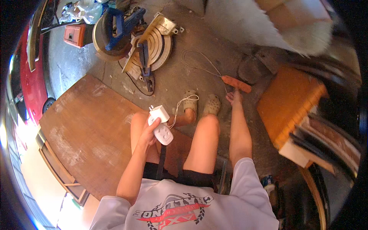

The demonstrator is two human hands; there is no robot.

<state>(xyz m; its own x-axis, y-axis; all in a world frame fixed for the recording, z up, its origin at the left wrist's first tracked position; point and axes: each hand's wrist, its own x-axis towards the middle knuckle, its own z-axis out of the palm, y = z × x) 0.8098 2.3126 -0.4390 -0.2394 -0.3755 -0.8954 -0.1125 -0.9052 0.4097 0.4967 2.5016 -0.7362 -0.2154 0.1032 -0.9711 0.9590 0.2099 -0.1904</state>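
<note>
My left hand is closed around a white power adapter with metal prongs and a white rounded multi-socket block beneath it, held above my left knee. A thin white cord loops from them toward my left shoe. My right hand reaches out at the right, against a long orange bar that looks like a power strip. It seems to grip the bar; some fingers are hidden. A pale cord loops over the floor from the bar's left end.
A blue miter saw stands at the far left on the concrete floor. A large brown board lies at my left. An orange-brown wooden box is at the right, white sheet material behind. A red car shows at left.
</note>
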